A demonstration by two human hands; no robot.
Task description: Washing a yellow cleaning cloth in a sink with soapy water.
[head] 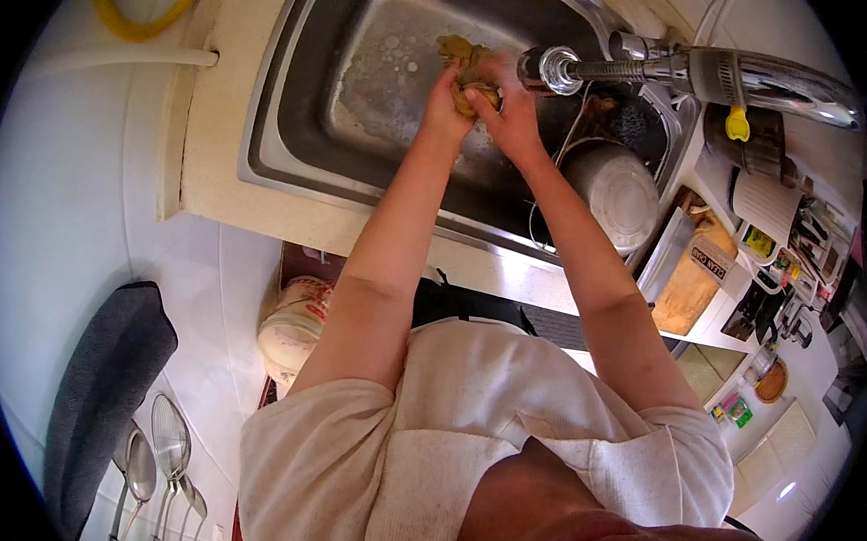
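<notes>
Over the stainless steel sink (367, 77), my left hand (449, 106) grips a wet, crumpled yellow-brown cloth (465, 54). My right hand (510, 115) closes on the same cloth from the other side, its fingers partly blurred. The two hands are close together with the cloth bunched between them. Just right of my right hand is the chrome spray head (559, 69) of the faucet (759, 82). Whether water is running from it, I cannot tell. Soapy patches and bubbles lie on the sink's bottom.
An upturned metal pot (622, 197) sits in a wire rack at the sink's right, near a dark scouring pad (629, 125). Right of the sink is a wooden cutting board (695, 281). A grey towel (113, 400) and several strainers and ladles (171, 438) hang at the left wall.
</notes>
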